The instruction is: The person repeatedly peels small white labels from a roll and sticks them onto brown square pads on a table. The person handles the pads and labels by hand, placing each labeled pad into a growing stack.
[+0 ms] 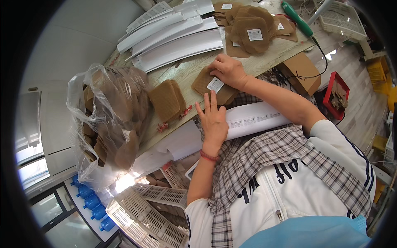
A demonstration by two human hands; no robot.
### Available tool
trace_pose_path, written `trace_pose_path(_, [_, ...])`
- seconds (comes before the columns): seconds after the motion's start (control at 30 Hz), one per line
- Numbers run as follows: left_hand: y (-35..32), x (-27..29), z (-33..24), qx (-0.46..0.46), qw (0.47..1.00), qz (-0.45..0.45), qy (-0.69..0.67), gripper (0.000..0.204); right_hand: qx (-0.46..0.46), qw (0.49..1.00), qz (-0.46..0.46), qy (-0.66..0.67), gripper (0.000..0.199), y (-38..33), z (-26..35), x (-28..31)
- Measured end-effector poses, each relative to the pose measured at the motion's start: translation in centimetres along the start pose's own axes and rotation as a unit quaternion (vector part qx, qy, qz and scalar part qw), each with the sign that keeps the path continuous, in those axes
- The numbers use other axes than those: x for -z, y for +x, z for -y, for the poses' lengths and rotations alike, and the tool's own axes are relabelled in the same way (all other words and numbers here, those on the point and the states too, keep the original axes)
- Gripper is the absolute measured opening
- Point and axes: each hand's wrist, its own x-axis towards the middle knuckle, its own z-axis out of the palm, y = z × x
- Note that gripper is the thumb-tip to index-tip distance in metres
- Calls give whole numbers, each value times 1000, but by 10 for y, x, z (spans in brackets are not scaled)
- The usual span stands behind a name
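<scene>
My right hand (pixel 229 70) lies on the wooden table (pixel 190 70) with its fingers curled on a small white label (pixel 215 84), holding it against a flat brown pad (pixel 202 82). My left hand (pixel 213 120), with a red band at the wrist, rests with its fingers apart on a long white sheet of labels (pixel 256 120). That sheet lies across the table's near edge, over my lap.
A clear plastic bag (pixel 107 120) full of brown pads stands at the left. A small stack of pads (pixel 167 99) lies beside it. Labelled pads (pixel 252 29) pile up at the far side, next to white curved strips (pixel 178 37) and a green tool (pixel 295 18). White baskets (pixel 153 206) sit below.
</scene>
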Motion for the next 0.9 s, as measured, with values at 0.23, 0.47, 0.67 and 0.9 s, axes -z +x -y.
trace_pose_path(0.23, [0, -8, 13, 1, 1000, -10, -4, 6, 107, 988, -81, -74, 17, 4, -13, -17])
trace_pose_path(0.47, [1, -11, 20, -3, 1000, -15, -7, 10, -7, 998, -67, -10, 22, 11, -24, -25])
trace_pose_path(0.67, [-3, -13, 25, 23, 999, -1, -34, 10, -34, 994, 19, 103, 20, 20, -26, -16])
trace_pose_path(0.9, [7, -17, 30, 18, 999, 3, -30, 8, -177, 937, 134, 269, 42, 27, -42, -25])
